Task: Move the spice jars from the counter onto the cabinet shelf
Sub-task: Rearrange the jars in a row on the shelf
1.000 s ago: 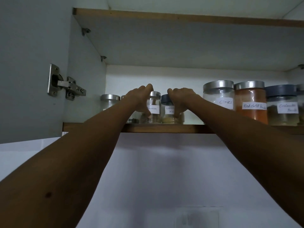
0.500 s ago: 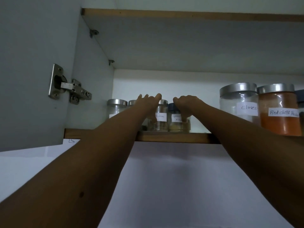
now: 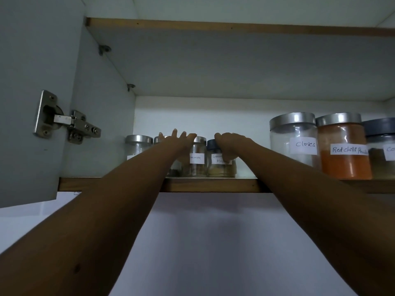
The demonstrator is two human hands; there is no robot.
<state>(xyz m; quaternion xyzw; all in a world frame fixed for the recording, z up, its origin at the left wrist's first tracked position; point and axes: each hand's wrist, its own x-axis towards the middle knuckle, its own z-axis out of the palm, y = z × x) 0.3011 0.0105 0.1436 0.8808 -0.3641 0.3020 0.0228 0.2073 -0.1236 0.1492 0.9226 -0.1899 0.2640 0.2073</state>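
Up left, door hinge (image 3: 64, 122); left hand (image 3: 178, 142) has fingers straight, spread, at the lid of the cinnamon jar (image 3: 197, 165). Just beside it, right hand (image 3: 232, 144) grips the dark-lidded masala jar (image 3: 222, 170), upright on the shelf (image 3: 213, 185). Further right stand the cloves jar (image 3: 294, 142) and red chilli jar (image 3: 344, 159).

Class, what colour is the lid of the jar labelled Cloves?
Silver; the Cloves jar lid shows best in the head view.

We see a pale grey cabinet door (image 3: 32, 60), a silver hinge (image 3: 64, 122), a brown wood shelf edge (image 3: 213, 185), a clear cloves jar (image 3: 286, 144) with silver lid (image 3: 292, 120) and white label (image 3: 303, 145) in black handwriting, an orange-red chilli jar (image 3: 344, 165), a dark-lidded jar (image 3: 221, 170) of mustard-yellow powder
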